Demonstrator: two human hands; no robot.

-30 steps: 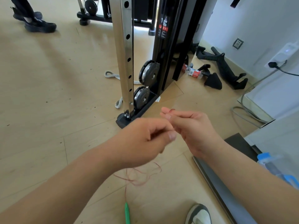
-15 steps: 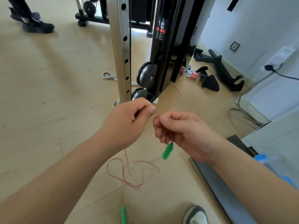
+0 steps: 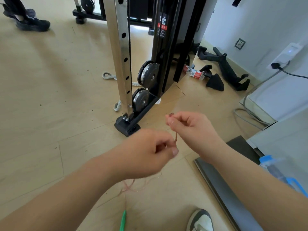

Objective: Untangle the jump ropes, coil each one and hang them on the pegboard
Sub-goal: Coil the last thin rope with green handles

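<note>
A thin reddish jump rope [image 3: 175,139] runs between my two hands above the wooden floor. My left hand [image 3: 148,154] pinches the rope at thumb and fingers, and the cord hangs blurred below it in loose loops [image 3: 130,186]. My right hand [image 3: 191,129] is higher and to the right, gripping a small bunch of the rope at its fingertips. One green handle [image 3: 123,220] dangles at the bottom of the view. The other handle is hidden. No pegboard shows.
A chrome-and-black cable machine [image 3: 123,64] stands just ahead with a grey rope [image 3: 110,75] at its base. Black attachments [image 3: 230,70] lie by the right wall. A grey platform [image 3: 221,185], a blue bottle [image 3: 273,167], my shoe [image 3: 201,220] and another person's shoes [image 3: 31,22] are around.
My left hand dropped down and right below my right hand. The green handle that hung under my right hand is no longer visible. The loops under my left hand swung and blurred.
</note>
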